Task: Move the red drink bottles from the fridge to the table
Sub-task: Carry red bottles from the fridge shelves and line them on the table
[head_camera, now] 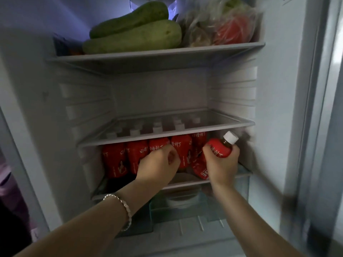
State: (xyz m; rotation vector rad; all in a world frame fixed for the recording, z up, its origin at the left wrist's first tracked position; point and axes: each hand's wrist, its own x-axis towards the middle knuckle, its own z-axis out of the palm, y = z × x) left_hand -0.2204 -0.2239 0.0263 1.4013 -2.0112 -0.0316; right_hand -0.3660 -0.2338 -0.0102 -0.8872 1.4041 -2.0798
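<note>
Several red drink bottles (pixel 115 160) with white caps stand in a row on the fridge's lower glass shelf (pixel 185 183). My right hand (pixel 221 165) grips one red bottle (pixel 220 148), tilted to the right with its white cap up, at the right end of the row. My left hand (pixel 157 164) has its fingers curled round a bottle in the middle of the row (pixel 157 145); that bottle's lower part is hidden behind the hand. A bracelet sits on my left wrist.
A glass shelf (pixel 167 134) hangs just above the bottle caps. The top shelf (pixel 148 56) carries two green gourds (pixel 133 38) and bagged vegetables (pixel 222 26). A clear drawer (pixel 185 206) lies below. The fridge door edge (pixel 319 127) stands at the right.
</note>
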